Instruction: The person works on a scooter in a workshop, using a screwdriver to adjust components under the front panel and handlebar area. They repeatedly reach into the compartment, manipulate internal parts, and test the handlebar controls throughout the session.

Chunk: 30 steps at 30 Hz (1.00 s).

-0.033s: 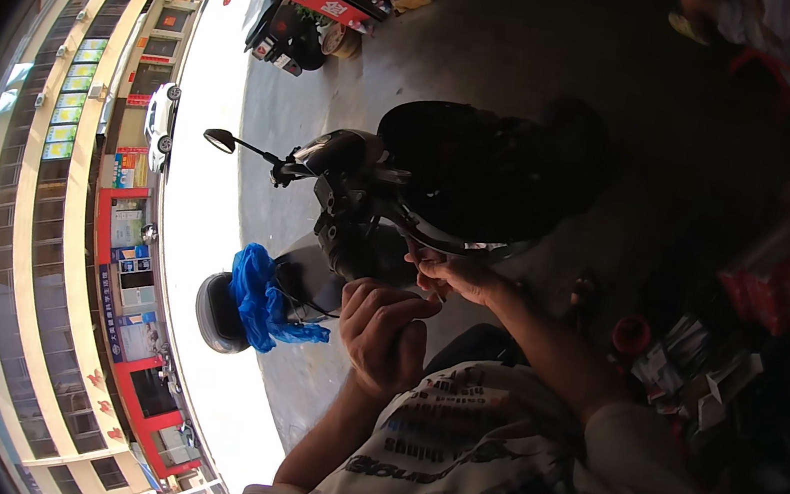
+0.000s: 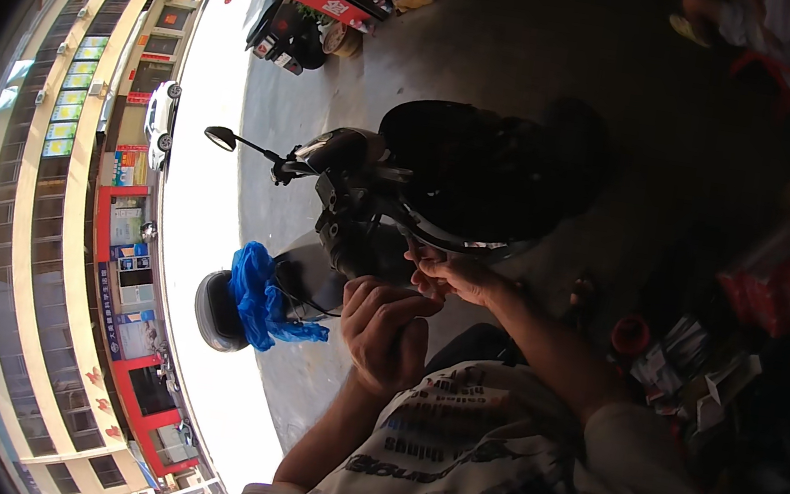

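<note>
A dark scooter (image 2: 347, 154) stands in front of me, its round mirror (image 2: 220, 138) reaching out to the left. My left hand (image 2: 384, 337) is curled closed just on the near side of the handlebar grip (image 2: 345, 245). Beyond its fingertips, my right hand (image 2: 452, 275) bends its fingers together beside the scooter's front panel (image 2: 476, 243). The two hands almost meet. Anything pinched in either one is too small and dark to name. Crumpled blue plastic (image 2: 253, 298) drapes over the scooter's rear, by a rounded black box (image 2: 222, 312).
Shadowed clutter, with a red round object (image 2: 631, 334) and pale packets (image 2: 688, 354), lies to the right. Red and yellow packages (image 2: 781, 301) sit farther right. Another person (image 2: 778, 38) is at the far right. A second parked scooter (image 2: 288, 35) stands at the far left.
</note>
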### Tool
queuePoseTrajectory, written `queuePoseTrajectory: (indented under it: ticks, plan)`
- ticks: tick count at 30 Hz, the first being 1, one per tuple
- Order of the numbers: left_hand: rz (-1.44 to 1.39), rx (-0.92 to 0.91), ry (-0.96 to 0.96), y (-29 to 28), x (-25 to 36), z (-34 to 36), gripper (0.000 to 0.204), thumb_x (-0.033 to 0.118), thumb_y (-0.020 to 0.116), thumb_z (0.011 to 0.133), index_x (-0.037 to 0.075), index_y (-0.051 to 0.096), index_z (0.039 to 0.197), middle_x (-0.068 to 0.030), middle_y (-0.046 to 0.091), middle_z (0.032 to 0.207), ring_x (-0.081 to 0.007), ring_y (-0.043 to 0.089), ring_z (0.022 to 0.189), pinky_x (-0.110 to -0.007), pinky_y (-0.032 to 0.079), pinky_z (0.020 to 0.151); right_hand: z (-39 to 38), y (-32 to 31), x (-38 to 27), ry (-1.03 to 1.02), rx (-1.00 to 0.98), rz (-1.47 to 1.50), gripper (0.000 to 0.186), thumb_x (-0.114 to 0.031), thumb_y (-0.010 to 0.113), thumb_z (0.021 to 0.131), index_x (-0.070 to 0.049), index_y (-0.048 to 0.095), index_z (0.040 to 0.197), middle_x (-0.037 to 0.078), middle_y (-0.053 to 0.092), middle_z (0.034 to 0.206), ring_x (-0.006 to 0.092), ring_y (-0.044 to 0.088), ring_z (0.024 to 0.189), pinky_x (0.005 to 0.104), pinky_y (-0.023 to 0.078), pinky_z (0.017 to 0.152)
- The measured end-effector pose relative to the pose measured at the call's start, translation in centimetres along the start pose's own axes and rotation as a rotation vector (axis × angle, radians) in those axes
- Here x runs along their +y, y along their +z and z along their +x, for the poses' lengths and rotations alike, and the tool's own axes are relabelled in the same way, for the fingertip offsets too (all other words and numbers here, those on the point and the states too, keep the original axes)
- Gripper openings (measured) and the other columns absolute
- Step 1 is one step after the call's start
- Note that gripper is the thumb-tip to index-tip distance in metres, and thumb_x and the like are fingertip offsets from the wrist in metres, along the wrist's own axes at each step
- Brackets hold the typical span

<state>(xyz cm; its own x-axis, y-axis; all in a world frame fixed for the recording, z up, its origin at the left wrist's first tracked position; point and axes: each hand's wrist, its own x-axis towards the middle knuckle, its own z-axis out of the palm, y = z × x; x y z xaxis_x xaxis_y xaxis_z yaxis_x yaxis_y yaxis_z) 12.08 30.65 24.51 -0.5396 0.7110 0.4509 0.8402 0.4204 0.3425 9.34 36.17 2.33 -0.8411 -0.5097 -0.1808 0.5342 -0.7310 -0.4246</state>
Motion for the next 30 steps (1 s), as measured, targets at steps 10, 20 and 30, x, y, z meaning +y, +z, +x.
queuePoseTrajectory:
  ticks: [10, 20, 30]
  plan:
    - [-0.003, 0.116, -0.013, 0.8, -0.2, -0.2, 0.021, -0.002, 0.056, 0.073, 0.004, 0.062, 0.092, -0.0042, 0.061, 0.070, -0.0214, 0.055, 0.062, -0.034, 0.042, 0.073, -4.0, 0.8, -0.2, 0.051, -0.051, 0.232, 0.023, -0.020, 0.038, 0.103, -0.007, 0.048, 0.119, -0.001, 0.039, 0.072, 0.0049, 0.029, 0.050, 0.0200, 0.026, 0.047]
    - [0.033, 0.124, -0.021, 0.9, 0.9, 0.3, 0.024, -0.002, 0.055, 0.074, 0.004, 0.064, 0.095, -0.0020, 0.058, 0.066, -0.0189, 0.052, 0.060, -0.031, 0.039, 0.071, -4.1, -0.1, 0.5, -0.137, 0.130, -0.324, 0.029, -0.013, 0.048, 0.096, -0.003, 0.053, 0.123, 0.006, 0.060, 0.079, 0.0099, 0.052, 0.064, 0.0248, 0.042, 0.057]
    - [0.025, 0.125, -0.014, 0.7, 0.5, -0.2, 0.022, -0.002, 0.054, 0.075, 0.005, 0.065, 0.094, -0.0017, 0.058, 0.065, -0.0190, 0.053, 0.061, -0.032, 0.040, 0.071, 1.4, -0.7, 2.3, -0.103, 0.085, -0.330, 0.037, -0.011, 0.047, 0.094, -0.003, 0.050, 0.130, 0.012, 0.064, 0.102, 0.0177, 0.063, 0.088, 0.0318, 0.055, 0.071]
